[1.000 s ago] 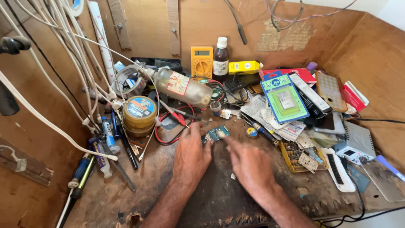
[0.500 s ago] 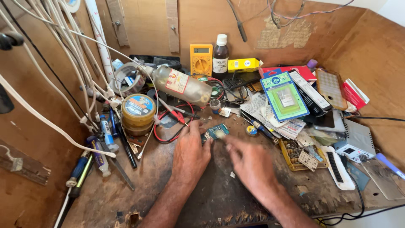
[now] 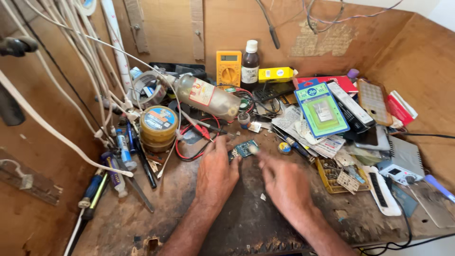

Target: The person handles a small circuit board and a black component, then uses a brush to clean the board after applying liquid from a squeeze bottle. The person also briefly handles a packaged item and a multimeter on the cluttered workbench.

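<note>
My left hand lies palm down on the worn wooden bench, its fingertips touching the left edge of a small blue-green circuit board. Close beside it, my right hand also rests palm down, index finger stretched toward the board's right edge, where it is blurred. The board lies flat on the bench between the fingertips of both hands. Neither hand lifts it.
A round tin of paste, a plastic bottle lying on its side, a yellow multimeter and a dark bottle stand behind. Red and black leads lie left. Packets, phones and a parts tray crowd the right. White cables hang at left.
Both hands have stayed around the small board. The right index finger has moved a little toward it, and the view has shifted slightly.
</note>
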